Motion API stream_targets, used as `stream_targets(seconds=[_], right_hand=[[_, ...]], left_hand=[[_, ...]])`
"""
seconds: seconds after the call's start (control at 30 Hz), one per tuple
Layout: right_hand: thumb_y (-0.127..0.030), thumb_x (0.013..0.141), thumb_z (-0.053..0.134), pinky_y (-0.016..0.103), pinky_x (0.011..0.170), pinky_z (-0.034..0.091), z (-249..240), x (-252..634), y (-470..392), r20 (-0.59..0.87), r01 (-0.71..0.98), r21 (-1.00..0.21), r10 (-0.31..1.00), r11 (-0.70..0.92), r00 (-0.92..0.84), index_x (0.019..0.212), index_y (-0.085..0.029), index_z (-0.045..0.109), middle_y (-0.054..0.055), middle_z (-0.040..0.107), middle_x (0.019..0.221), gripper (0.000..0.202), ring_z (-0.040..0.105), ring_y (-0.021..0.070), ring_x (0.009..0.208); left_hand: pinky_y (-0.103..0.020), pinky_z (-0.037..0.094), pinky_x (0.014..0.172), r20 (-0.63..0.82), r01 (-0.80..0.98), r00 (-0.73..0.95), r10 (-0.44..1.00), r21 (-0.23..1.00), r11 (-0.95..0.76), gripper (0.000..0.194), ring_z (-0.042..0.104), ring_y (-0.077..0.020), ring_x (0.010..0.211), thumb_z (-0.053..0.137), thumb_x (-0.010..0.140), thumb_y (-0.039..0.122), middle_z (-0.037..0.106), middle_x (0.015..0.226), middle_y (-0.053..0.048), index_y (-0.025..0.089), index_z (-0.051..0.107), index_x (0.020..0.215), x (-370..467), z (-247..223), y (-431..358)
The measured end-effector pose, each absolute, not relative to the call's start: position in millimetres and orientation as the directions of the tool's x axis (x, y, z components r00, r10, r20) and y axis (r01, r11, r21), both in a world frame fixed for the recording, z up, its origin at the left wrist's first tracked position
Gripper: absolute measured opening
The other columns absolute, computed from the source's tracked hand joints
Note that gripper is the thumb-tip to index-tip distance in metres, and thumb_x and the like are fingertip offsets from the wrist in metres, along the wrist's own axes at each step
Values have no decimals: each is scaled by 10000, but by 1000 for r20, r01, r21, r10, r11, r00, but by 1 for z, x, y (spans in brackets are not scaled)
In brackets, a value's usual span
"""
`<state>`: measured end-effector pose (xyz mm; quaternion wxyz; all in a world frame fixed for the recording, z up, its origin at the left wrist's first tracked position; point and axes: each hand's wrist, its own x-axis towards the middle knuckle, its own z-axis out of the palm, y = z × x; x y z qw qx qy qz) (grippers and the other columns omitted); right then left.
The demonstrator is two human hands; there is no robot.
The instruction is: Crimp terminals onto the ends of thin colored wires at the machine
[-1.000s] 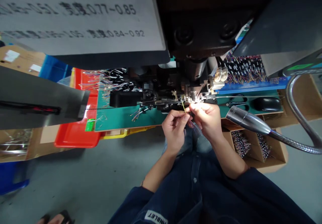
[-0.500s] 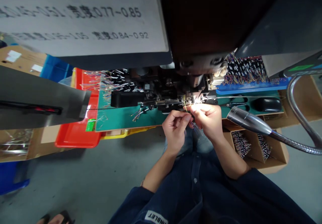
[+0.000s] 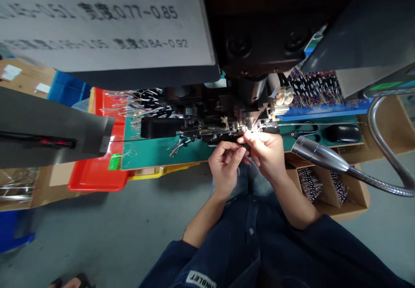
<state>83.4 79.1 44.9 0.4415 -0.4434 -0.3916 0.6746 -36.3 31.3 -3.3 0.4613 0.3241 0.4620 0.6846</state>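
Thin wires (image 3: 253,165) were held at the front edge of a green worktop (image 3: 201,152), directly before a dark machine (image 3: 223,113) and above the worker's lap. Left hand (image 3: 225,162): thumb and forefinger pinched together on the strands. Right hand (image 3: 267,152): thumb and forefinger likewise closed on them, the tips just beside the brightly lit part of the machine; whether the wire ends touched metal could not be told.

Room for moving was narrow ahead, where the machine stood close to the fingertips. On the right, a metal lamp head (image 3: 319,154) sat near the wrist, with scissors (image 3: 303,130) beyond it on the worktop. Leftward, the green surface gave wider room, reaching to a red tray (image 3: 97,180) well apart from the hands; rearward, space opened over the lap.

Long axis of the wires: slanted, the upper ends directed at the machine and largely hidden by the fingers, the loose tails hanging toward the worker and somewhat rightward, beneath the right palm.
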Motion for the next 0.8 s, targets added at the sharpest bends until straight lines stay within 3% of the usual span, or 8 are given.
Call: stream_targets(seconds=[0.2, 0.47, 0.6, 0.7, 0.8], right_hand=[[-635, 990, 901, 307, 420, 432, 34, 78, 79, -231, -282, -921, 959, -270, -163, 920, -231, 944, -78, 471, 409, 412, 357, 111, 363], [-592, 1034, 866, 308, 437, 459, 32, 78, 77, -221, -263, -928, 959, -262, -176, 984, -237, 945, -81, 474, 432, 367, 360, 115, 371], [-585, 1018, 865, 282, 456, 424, 33, 86, 80, -190, -233, -941, 952, -247, -241, 990, -218, 925, -50, 583, 519, 373, 435, 120, 435], [-650, 1021, 845, 257, 482, 368, 29, 106, 64, -151, -193, -961, 960, -199, -237, 958, -195, 906, -31, 635, 591, 463, 477, 109, 493], [-788, 1000, 798, 257, 489, 354, 15, 134, 31, -160, -205, -962, 980, -182, -120, 998, -172, 918, -55, 567, 534, 628, 442, 104, 471]], left_hand=[[-235, 625, 582, 15, -292, -372, 928, 947, -132, 272, 733, -123, 622, 957, 1016, 448, 805, 814, 11, 239, 789, 970, -37, -4, 32], [-255, 632, 590, 18, -285, -367, 930, 950, -131, 271, 752, -141, 630, 946, 1022, 440, 816, 825, 7, 239, 772, 971, -38, -6, 31], [-263, 612, 615, 33, -209, -343, 939, 972, -110, 329, 720, -139, 614, 936, 1013, 506, 796, 812, 8, 225, 769, 970, -44, -8, 32], [-258, 601, 634, 81, -74, -321, 943, 991, -110, 323, 722, -141, 616, 928, 1010, 495, 788, 796, 18, 209, 782, 975, -45, 0, 22], [-273, 648, 693, 158, -65, -224, 962, 982, -176, 243, 756, -151, 659, 940, 992, 427, 814, 828, 35, 228, 799, 986, -46, 7, 9]])
